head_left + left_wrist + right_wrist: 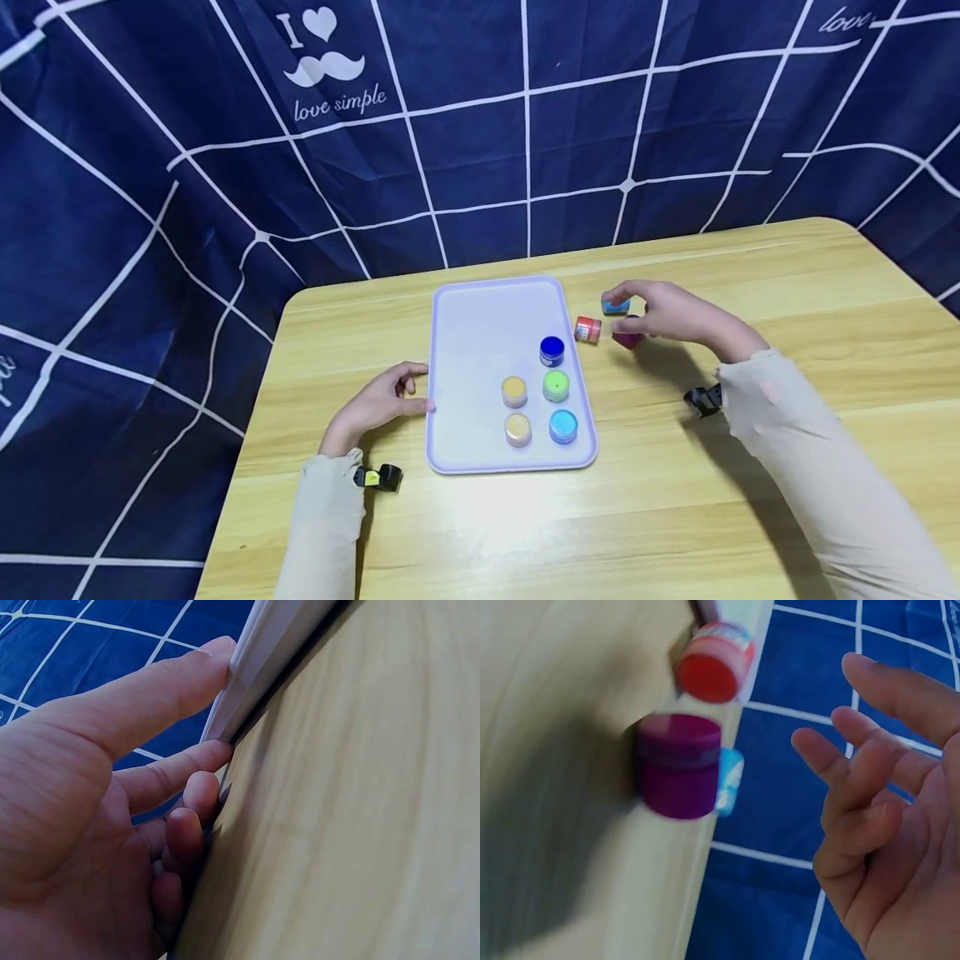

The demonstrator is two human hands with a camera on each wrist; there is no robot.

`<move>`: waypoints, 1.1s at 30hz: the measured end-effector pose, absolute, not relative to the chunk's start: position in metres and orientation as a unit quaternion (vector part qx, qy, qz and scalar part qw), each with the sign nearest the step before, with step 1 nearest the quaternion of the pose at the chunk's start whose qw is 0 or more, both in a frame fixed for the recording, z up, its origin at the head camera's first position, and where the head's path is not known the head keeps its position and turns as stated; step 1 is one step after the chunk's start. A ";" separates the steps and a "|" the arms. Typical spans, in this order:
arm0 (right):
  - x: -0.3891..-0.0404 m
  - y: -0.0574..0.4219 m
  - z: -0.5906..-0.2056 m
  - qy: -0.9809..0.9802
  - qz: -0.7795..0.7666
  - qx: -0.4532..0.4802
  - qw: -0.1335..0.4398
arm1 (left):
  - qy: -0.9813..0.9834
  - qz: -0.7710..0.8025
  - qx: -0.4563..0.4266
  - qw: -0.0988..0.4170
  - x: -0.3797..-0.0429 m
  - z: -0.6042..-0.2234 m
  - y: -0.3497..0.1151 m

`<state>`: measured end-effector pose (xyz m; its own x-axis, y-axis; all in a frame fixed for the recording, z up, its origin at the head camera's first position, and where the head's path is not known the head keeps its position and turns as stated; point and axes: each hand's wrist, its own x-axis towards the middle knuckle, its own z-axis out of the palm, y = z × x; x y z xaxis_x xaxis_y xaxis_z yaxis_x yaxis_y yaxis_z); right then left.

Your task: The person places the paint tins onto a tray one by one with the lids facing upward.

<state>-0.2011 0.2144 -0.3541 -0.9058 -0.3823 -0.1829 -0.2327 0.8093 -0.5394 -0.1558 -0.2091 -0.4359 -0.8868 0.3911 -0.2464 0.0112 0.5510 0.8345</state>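
- In the head view, the right hand (667, 312) is hovering, fingers parted and seemingly empty, over the purple jar (626, 339); that jar is sitting on the table (637, 533), right of the tray (468, 333).
- The left hand (386, 396) is touching the tray's left edge, probably to keep it from sliding.
- Five jars are standing upright on the tray: dark blue jar (552, 352), green jar (557, 386), light blue jar (563, 427) and two yellow jars (513, 392), seemingly set near its right side for easy reach.
- In the left wrist view, the thumb (157, 694) and forefinger (184, 766) are pressing the tray's side without gripping; the other fingers are bending inward.
- In the right wrist view, the hand is holding nothing. The purple jar, blurred, is showing a paler lid and apparently lying sideways, near the red jar (711, 671) and blue jar (730, 780).
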 end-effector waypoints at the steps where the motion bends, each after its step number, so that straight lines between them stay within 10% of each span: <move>1: -0.202 0.217 -0.356 0.941 -0.260 -0.164 0.142 | 0.856 0.459 0.118 0.206 -0.156 -0.436 -0.209; 33: -0.205 0.236 -0.388 0.936 -0.223 -0.239 0.134 | 0.850 0.468 0.117 0.209 -0.159 -0.441 -0.212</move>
